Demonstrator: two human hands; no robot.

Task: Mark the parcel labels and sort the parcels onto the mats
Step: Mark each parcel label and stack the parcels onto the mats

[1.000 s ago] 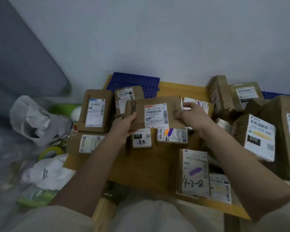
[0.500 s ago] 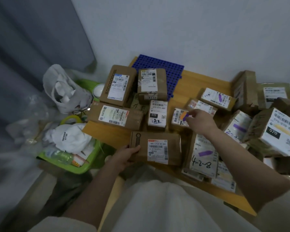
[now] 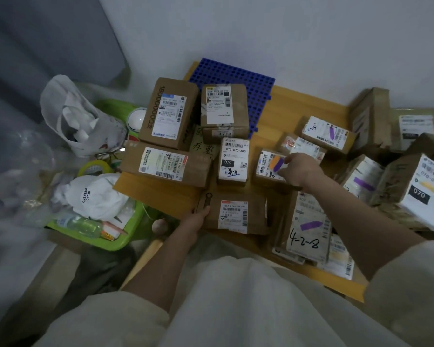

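Since half a second ago I see little change: the flat brown parcel (image 3: 232,213) stays at the table's near edge, and my view has only drifted slightly. My left hand (image 3: 196,219) grips that parcel's left end, thumb on top; the fingers beneath are hidden. My right hand (image 3: 301,168) reaches over the small parcel with the orange and purple marks (image 3: 271,166), fingers curled downward. I cannot tell whether it pinches a marker or just touches the label, since the fingertips blur into it. The blue mat (image 3: 258,86) is mostly covered by boxes. Parcels at the right edge are cut off, their labels too smeared to read. The green bin (image 3: 115,242) sits left of the wooden table (image 3: 158,194).
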